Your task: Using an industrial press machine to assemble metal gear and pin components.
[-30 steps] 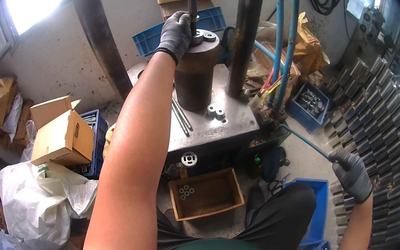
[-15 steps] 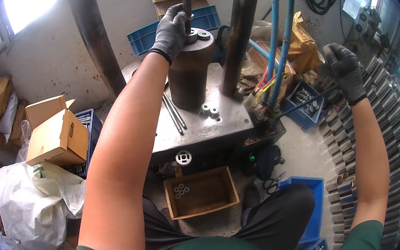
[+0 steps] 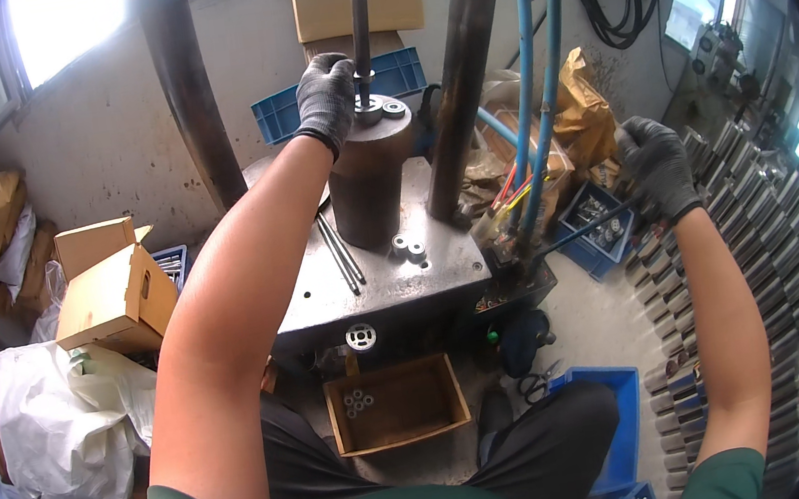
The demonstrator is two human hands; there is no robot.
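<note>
An upright dark metal rod (image 3: 361, 27) stands in a ring-shaped metal part (image 3: 368, 110) on top of a thick steel cylinder (image 3: 366, 188). My left hand (image 3: 327, 99), in a grey glove, is closed at the rod's left side, close to a collar (image 3: 364, 76) around it; its fingertips are partly hidden. Beside the ring part lies a small bearing (image 3: 393, 108). Out to the right, my gloved right hand (image 3: 656, 167) grips the end of a dark lever (image 3: 583, 227) that slants down toward the press. Two more bearings (image 3: 408, 248) and thin rods (image 3: 339, 250) lie on the metal bed (image 3: 443, 274).
Steel columns (image 3: 461, 90) flank the cylinder, with blue hoses (image 3: 539, 80) at the right. Below the bed sits a wooden box (image 3: 404, 440) holding several small rings. Stacked metal tubes (image 3: 730, 307) fill the right side. A cardboard box (image 3: 118, 297) and white sack (image 3: 59, 425) stand left.
My view has tilted up, so the rod's top end now shows. My right hand, still on the lever, appears lower and further left. My left hand stays beside the rod.
</note>
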